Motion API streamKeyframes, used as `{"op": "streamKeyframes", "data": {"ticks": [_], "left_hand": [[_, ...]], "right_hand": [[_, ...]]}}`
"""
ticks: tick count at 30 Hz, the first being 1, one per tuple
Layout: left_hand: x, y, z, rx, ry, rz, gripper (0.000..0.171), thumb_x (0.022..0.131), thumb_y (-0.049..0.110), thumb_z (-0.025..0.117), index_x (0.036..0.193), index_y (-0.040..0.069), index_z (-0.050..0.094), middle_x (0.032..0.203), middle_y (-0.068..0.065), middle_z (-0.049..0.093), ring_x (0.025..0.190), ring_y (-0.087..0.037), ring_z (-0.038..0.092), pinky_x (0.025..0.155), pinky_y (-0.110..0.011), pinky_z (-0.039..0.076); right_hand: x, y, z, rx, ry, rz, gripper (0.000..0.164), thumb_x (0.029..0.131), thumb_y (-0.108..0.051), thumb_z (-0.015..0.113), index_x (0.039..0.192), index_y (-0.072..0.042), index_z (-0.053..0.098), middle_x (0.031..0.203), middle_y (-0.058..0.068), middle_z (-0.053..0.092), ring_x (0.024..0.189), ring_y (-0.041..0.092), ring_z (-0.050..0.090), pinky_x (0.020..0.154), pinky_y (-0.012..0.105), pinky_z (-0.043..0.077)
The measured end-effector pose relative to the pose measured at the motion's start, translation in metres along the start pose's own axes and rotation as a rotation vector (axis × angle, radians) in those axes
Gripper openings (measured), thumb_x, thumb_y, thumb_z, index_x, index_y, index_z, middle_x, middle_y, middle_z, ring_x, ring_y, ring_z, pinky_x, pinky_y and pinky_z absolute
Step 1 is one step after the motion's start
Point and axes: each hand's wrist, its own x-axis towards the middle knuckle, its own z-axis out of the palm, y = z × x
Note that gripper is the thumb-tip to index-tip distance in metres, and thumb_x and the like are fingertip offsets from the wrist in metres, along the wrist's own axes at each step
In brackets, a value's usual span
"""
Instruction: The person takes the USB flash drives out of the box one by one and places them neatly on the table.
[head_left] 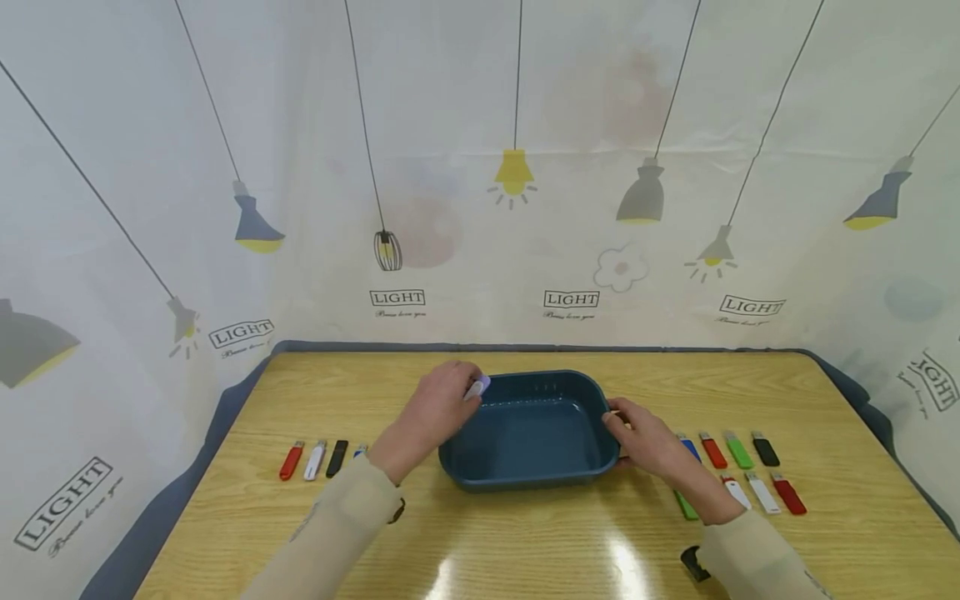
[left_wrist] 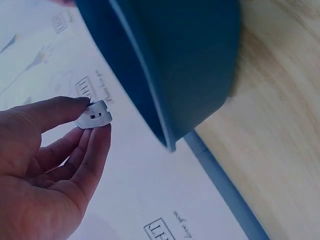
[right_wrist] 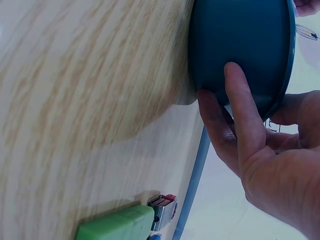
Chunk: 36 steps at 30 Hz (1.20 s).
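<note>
My left hand (head_left: 442, 398) pinches a small white and pale-purple USB flash drive (head_left: 477, 387) between thumb and fingers, above the back left corner of a deep dark-blue dish (head_left: 525, 482). In the left wrist view, the white end of the flash drive (left_wrist: 97, 116) points out past the fingertips, beside the dish's rim. My right hand (head_left: 643, 433) grips the right end of the dish, thumb over the rim and fingers against the outer wall, as the right wrist view also shows. No object shows on the visible part of the dish's floor.
At the left lie a red flash drive (head_left: 291, 461), a white one (head_left: 315, 461), a black one (head_left: 337, 458) and another partly behind my left arm. Two rows of several more, including a bright green one (head_left: 738, 450), lie at the right, some behind my right forearm. A printed curtain (head_left: 480, 317) surrounds the table.
</note>
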Motion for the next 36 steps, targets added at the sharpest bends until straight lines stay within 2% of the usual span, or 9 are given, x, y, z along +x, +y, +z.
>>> {"op": "streamKeyframes", "data": {"ticks": [7, 12, 19, 26, 36], "left_hand": [[-0.009, -0.006, -0.014, -0.031, 0.068, -0.055, 0.026, 0.092, 0.008, 0.077, 0.116, -0.001, 0.070, 0.098, -0.008, 0.067, 0.085, -0.021, 0.060, 0.072, -0.034, 0.056], [-0.016, -0.013, -0.020, -0.080, 0.104, -0.107, 0.029, 0.090, 0.008, 0.079, 0.116, -0.001, 0.070, 0.099, -0.008, 0.069, 0.087, -0.020, 0.065, 0.074, -0.035, 0.060], [-0.033, -0.026, -0.026, -0.134, 0.177, -0.163, 0.028, 0.089, 0.008, 0.077, 0.115, -0.002, 0.069, 0.096, -0.007, 0.068, 0.084, -0.019, 0.067, 0.074, -0.037, 0.060], [-0.049, -0.041, -0.026, -0.145, 0.181, -0.232, 0.028, 0.088, 0.007, 0.076, 0.113, -0.004, 0.068, 0.094, -0.009, 0.067, 0.083, -0.021, 0.067, 0.075, -0.041, 0.059], [-0.070, -0.061, -0.017, -0.111, 0.146, -0.273, 0.028, 0.087, 0.007, 0.076, 0.111, -0.006, 0.068, 0.086, -0.006, 0.064, 0.075, -0.018, 0.058, 0.066, -0.033, 0.052]], "right_hand": [[0.000, 0.001, 0.001, -0.005, -0.003, 0.000, 0.049, 0.112, -0.017, 0.043, 0.151, 0.011, 0.036, 0.141, 0.038, 0.047, 0.116, 0.048, 0.061, 0.073, 0.042, 0.066], [0.000, 0.000, 0.001, -0.002, -0.002, 0.000, 0.049, 0.112, -0.017, 0.043, 0.152, 0.011, 0.036, 0.141, 0.038, 0.047, 0.115, 0.048, 0.062, 0.073, 0.042, 0.066], [0.000, 0.000, 0.000, 0.013, -0.004, -0.001, 0.049, 0.112, -0.017, 0.044, 0.152, 0.011, 0.036, 0.142, 0.038, 0.046, 0.115, 0.048, 0.062, 0.073, 0.043, 0.066], [0.000, 0.001, -0.001, 0.026, -0.012, 0.001, 0.049, 0.112, -0.017, 0.044, 0.152, 0.011, 0.035, 0.142, 0.038, 0.046, 0.115, 0.048, 0.062, 0.073, 0.043, 0.066], [0.001, 0.000, -0.001, 0.033, -0.011, 0.006, 0.049, 0.112, -0.016, 0.043, 0.152, 0.011, 0.035, 0.142, 0.038, 0.045, 0.117, 0.050, 0.061, 0.074, 0.043, 0.066]]}}
